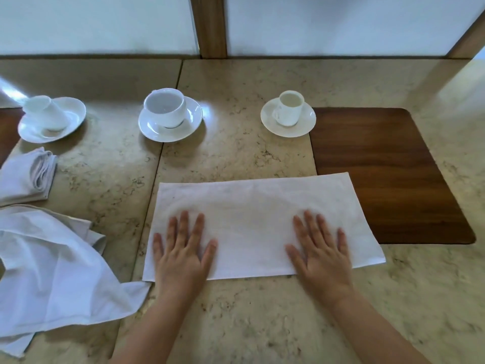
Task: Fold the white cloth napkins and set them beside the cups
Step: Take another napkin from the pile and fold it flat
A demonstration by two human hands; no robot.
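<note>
Near the counter's (236, 324) front edge we press both hands, left hand (181, 254) and right hand (324, 254), fingers spread flat, on the napkin (252, 222); its right end overlaps a wooden mat (380, 174), and bare stone runs toward three cups (165, 107).

The beige stone counter (236, 158) carries three white saucers (51, 120) (170, 119) (288, 119) with cups, a brown wooden mat (380, 174), one flat napkin (252, 214), one folded napkin (23, 177) and one crumpled cloth (52, 271).

The left edge cuts off the crumpled cloth (52, 271) and the folded napkin (23, 177)
</note>
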